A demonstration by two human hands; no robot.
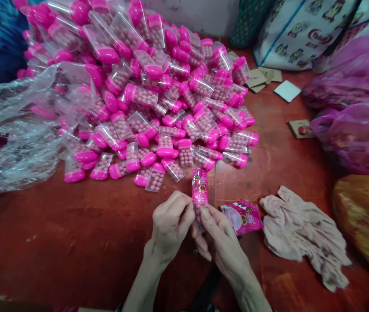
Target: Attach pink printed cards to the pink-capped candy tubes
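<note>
Both my hands pinch one small candy tube (200, 190) that stands upright just in front of me, wrapped in a pink printed label. My left hand (170, 225) grips it from the left with fingers curled. My right hand (218, 237) holds it from the right, thumb up against the tube. A big heap of clear tubes with pink caps (158, 86), filled with pink balls, lies beyond on the red-brown surface (73, 234). A small stack of pink printed labels (242, 216) lies right of my right hand.
A crumpled beige cloth (301, 234) lies at the right. Clear plastic wrap (11, 130) is bunched at the left. Pink plastic bags (353, 108), a printed white bag (301, 30), an orange bag (366, 216) and cardboard scraps (265, 78) sit along the right and back.
</note>
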